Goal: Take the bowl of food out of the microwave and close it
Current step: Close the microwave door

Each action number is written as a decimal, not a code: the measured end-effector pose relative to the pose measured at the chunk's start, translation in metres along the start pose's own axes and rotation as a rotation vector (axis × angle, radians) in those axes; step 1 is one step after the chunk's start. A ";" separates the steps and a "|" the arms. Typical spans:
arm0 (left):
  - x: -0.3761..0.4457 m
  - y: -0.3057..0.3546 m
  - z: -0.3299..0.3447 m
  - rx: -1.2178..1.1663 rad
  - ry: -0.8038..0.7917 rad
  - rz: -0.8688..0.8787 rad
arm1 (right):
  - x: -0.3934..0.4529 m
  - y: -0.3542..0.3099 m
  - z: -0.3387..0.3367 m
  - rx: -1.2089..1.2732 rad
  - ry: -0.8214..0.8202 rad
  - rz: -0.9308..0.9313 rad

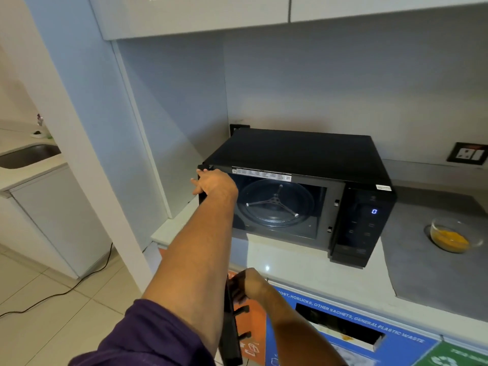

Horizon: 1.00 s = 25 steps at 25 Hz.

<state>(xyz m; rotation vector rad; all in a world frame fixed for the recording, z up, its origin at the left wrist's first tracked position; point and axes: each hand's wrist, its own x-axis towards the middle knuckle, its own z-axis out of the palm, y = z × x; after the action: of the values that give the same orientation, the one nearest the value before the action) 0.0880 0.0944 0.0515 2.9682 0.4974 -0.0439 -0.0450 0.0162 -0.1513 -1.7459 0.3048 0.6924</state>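
The black microwave stands open on the counter, its cavity holding only the glass turntable. Its door is swung out toward me and seen edge-on, latch hooks showing. My right hand grips the door's free edge near the top. My left hand is stretched out to the microwave's top left corner by the hinge, fingers wrapped over that corner. The glass bowl of yellow food sits on a grey mat to the right of the microwave, apart from both hands.
Waste bins with blue, orange and green labels sit under the counter front. A wall socket is behind the mat. White cabinets hang overhead. A sink and a floor cable lie at the left.
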 end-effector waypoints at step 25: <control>-0.071 0.078 0.013 -0.224 0.077 0.183 | -0.116 0.046 -0.205 -0.339 1.352 -0.677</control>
<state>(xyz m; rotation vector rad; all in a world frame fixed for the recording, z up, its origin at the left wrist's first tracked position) 0.0467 -0.0037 0.0515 2.7886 0.2207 0.1355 -0.1018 -0.2083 -0.0884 -2.2266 0.4589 -1.0597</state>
